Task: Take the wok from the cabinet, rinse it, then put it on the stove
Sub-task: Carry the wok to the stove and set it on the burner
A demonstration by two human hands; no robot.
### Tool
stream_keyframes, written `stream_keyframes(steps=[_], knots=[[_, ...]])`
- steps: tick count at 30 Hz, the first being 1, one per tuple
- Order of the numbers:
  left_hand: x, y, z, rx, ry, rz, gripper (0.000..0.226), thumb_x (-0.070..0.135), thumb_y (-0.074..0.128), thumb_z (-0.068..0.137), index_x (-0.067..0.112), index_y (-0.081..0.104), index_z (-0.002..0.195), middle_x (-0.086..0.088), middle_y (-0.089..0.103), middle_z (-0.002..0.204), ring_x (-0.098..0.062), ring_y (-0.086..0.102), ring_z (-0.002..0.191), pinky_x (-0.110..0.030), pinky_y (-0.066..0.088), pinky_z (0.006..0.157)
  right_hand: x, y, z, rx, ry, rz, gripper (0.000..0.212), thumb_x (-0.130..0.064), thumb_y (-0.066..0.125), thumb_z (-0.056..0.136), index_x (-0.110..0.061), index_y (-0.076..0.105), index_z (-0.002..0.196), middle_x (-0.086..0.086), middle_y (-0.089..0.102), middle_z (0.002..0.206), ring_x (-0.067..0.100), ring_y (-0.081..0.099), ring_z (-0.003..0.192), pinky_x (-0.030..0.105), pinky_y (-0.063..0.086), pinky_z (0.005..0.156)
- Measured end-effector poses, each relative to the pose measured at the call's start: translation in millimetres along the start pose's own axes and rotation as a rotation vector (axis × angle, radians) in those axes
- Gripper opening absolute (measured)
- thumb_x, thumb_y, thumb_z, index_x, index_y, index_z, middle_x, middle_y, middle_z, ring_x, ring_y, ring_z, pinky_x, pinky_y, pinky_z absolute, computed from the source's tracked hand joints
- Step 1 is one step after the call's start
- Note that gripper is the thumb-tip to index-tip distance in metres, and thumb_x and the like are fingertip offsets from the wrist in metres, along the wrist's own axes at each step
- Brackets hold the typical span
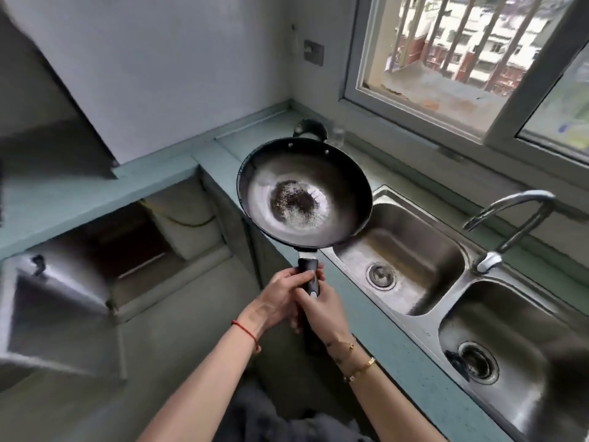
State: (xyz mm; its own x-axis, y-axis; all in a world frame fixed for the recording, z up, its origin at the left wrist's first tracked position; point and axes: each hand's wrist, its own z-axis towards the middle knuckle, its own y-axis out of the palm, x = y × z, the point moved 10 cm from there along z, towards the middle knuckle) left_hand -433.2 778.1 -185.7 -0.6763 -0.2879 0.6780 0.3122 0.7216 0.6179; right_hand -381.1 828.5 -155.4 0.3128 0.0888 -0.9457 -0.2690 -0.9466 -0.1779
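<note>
Here, one wok (304, 194), left hand (280, 295) and right hand (322, 309) fingers clamped on its handle (308, 275), two sink basins (411, 266).

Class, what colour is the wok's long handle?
Black, seen in the head view: the wok handle.

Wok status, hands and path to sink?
Both hands, left and right, clamped on wok handle. Wok airborne beside left sink basin, dry. Faucet off. Nothing blocking.

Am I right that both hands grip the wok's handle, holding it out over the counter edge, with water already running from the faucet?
Not quite. Both hands, left and right, do grip the wok by its handle over the counter edge, but the head view shows no water coming from the faucet; it is off.
</note>
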Motion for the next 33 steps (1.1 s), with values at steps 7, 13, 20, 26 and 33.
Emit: stream_keyframes(steps=[7, 13, 20, 26, 33], knots=[[25, -65, -72, 0.168, 0.166, -0.115, 0.025, 0.001, 0.053, 0.093, -0.006, 0.066, 0.113, -0.012, 0.072, 0.092, -0.017, 0.071, 0.082, -0.023, 0.058, 0.079, -16, 80, -28, -0.201, -0.05, -0.083, 0.016, -0.012, 0.057, 0.093, -0.01, 0.056, 0.077, 0.009, 0.062, 0.062, 0.027, 0.061, 0.052, 0.039, 0.053, 0.052], [26, -133, -153, 0.331, 0.248, -0.196, 0.028, 0.001, 0.049, 0.095, -0.006, 0.061, 0.119, -0.013, 0.067, 0.097, -0.015, 0.07, 0.083, -0.021, 0.057, 0.076, -7, 167, -67, -0.388, -0.029, -0.126, 0.008, -0.014, 0.059, 0.093, -0.01, 0.055, 0.087, 0.01, 0.062, 0.073, 0.026, 0.061, 0.068, 0.045, 0.052, 0.07], [33, -211, -261, 0.45, 0.337, -0.288, 0.029, 0.0, 0.047, 0.096, -0.007, 0.06, 0.122, -0.011, 0.07, 0.097, -0.015, 0.071, 0.086, -0.02, 0.056, 0.078, -5, 278, -129, -0.557, -0.044, -0.196, 0.026, -0.024, 0.058, 0.094, -0.006, 0.055, 0.076, 0.004, 0.059, 0.044, 0.021, 0.056, 0.035, 0.028, 0.045, 0.04], [40, -285, -369, 0.548, 0.392, -0.294, 0.03, 0.0, 0.048, 0.096, -0.007, 0.062, 0.122, -0.013, 0.072, 0.097, -0.015, 0.072, 0.086, -0.019, 0.056, 0.077, -7, 382, -202, -0.68, -0.073, -0.206, 0.024, -0.023, 0.056, 0.094, -0.008, 0.054, 0.076, 0.005, 0.057, 0.038, 0.019, 0.053, 0.029, 0.023, 0.041, 0.034], [47, -364, -482, 0.67, 0.425, -0.253, 0.034, 0.001, 0.047, 0.097, -0.009, 0.057, 0.129, -0.012, 0.068, 0.102, -0.016, 0.068, 0.091, -0.018, 0.055, 0.078, -11, 491, -279, -0.782, -0.08, -0.201, 0.025, -0.018, 0.054, 0.095, -0.001, 0.051, 0.077, 0.002, 0.055, 0.036, 0.014, 0.052, 0.027, 0.02, 0.041, 0.033]])
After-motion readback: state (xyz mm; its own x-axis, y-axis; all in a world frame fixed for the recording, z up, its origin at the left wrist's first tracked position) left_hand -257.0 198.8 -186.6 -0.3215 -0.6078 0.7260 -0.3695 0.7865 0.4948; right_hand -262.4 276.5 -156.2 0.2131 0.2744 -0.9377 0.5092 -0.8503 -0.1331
